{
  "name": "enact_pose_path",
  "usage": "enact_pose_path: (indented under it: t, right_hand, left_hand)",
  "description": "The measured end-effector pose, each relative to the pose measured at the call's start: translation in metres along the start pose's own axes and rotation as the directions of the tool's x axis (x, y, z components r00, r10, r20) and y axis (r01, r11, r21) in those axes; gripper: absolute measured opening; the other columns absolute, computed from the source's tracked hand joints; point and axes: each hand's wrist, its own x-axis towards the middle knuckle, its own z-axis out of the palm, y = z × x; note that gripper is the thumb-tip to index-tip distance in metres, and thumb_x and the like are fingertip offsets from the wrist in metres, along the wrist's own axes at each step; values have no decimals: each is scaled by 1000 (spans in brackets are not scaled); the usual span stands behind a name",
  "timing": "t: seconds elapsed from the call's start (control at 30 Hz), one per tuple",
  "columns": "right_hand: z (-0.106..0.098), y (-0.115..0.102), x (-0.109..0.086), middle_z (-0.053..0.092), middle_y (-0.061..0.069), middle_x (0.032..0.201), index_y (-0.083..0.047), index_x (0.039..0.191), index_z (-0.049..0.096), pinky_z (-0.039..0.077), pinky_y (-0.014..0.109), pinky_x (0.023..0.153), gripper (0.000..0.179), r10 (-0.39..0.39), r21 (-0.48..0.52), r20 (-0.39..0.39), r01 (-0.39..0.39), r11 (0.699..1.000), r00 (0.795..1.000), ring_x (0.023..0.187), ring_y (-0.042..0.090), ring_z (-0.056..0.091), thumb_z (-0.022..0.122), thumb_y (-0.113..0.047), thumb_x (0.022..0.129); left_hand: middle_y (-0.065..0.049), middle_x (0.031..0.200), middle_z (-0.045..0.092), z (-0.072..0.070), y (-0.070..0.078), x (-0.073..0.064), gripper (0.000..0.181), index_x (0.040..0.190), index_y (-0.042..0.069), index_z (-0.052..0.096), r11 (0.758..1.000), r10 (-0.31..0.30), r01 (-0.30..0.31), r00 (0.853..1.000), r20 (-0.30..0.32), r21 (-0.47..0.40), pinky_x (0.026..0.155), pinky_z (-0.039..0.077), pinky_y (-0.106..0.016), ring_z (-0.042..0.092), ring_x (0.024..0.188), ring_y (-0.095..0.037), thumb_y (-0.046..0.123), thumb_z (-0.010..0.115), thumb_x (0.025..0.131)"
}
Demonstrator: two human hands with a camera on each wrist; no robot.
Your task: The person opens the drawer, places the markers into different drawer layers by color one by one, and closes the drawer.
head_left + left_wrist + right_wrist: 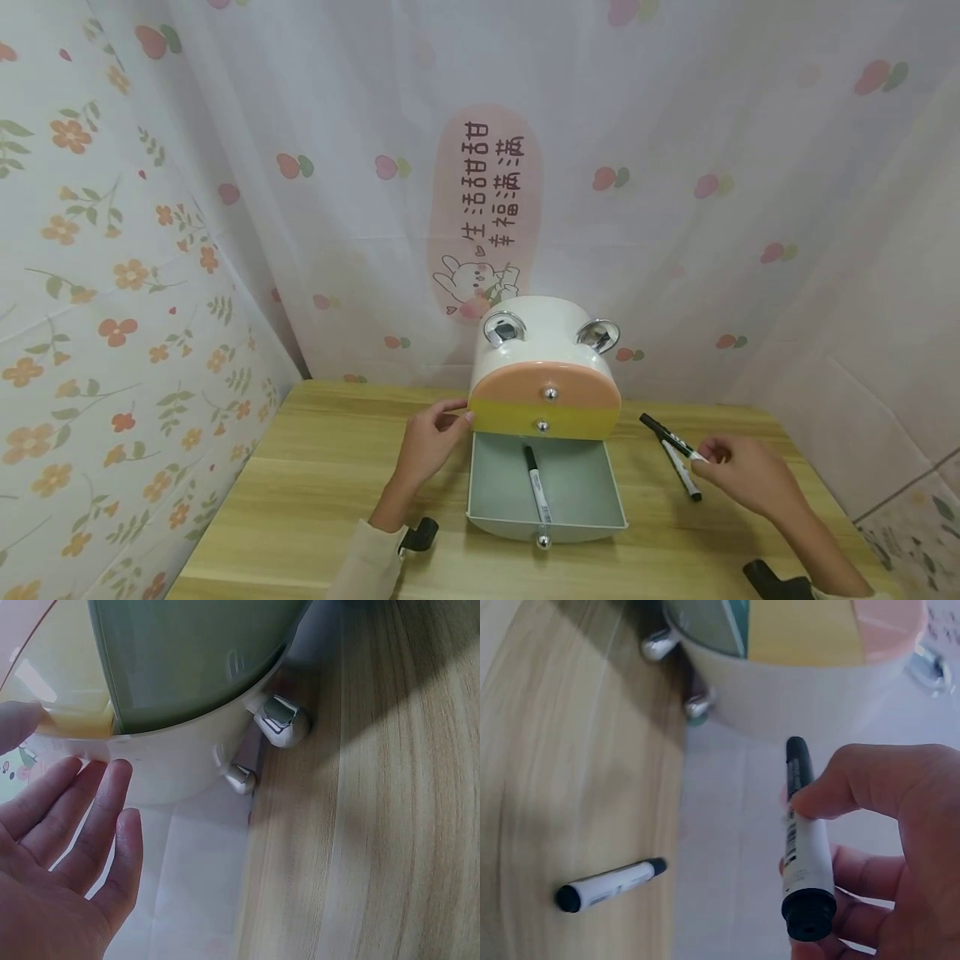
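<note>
A small desktop drawer unit (540,350) has a white body, an orange drawer front, a yellow one below it and a green bottom drawer (497,487) pulled out. In that drawer lies a white marker (538,493) with a black cap. My left hand (426,443) rests its fingertips against the unit's left side, thumb at the front edge; the left wrist view shows these fingers extended. On the right, my right hand (753,475) pinches another black-capped marker (808,855) between thumb and fingers. Beneath it, a third marker (682,473) lies on the table.
The wood-grain table (322,467) reaches back to a white printed curtain (360,275). Two shiny round eye shapes (504,330) stick out from the unit's top. Silver ball feet (285,724) support it, and a silver knob (543,542) sits on the extended drawer.
</note>
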Motion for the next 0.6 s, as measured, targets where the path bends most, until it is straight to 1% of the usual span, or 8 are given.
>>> enact_pose_path:
  t: [0.13,0.23,0.33,0.43,0.6]
  right_hand:
    - [-6,-17,-5,67,-6,84,-13,96,74,46,33,61,15,-36,-26,15,36,999,999,73,14,58,81,-26,96]
    - [-8,-32,-9,66,-9,81,-15,94,74,46,32,60,14,-68,-53,14,69,996,998,68,12,56,83,-26,93]
    - [-9,-46,-12,64,-12,78,-16,93,74,46,31,59,13,-115,-57,11,115,992,993,65,8,55,84,-25,91]
    - [-5,-61,-14,61,-15,76,-21,89,72,43,29,57,12,-166,-66,-1,166,984,986,63,4,51,84,-22,86]
    - [4,-84,-11,56,-17,73,-25,82,68,39,27,55,16,-238,-72,-8,237,969,971,60,3,44,83,-20,80]
  left_hand:
    - [-10,112,81,0,0,0,27,125,7,81,1000,5,-5,1000,0,-3,78,64,-32,80,99,-32,24,80,104]
    - [-10,113,81,0,1,0,27,125,7,81,1000,11,-11,1000,-3,4,79,65,-33,80,98,-29,24,80,104]
    - [-10,116,81,0,2,0,27,125,7,81,1000,9,-9,1000,-4,9,80,65,-34,80,98,-26,24,80,104]
    - [-10,117,81,0,2,0,27,125,7,81,1000,9,-9,1000,-3,8,80,65,-33,80,99,-27,23,80,104]
    - [-11,116,81,0,3,-1,27,125,6,81,1000,10,-10,1000,-1,16,79,65,-32,80,98,-30,22,80,104]
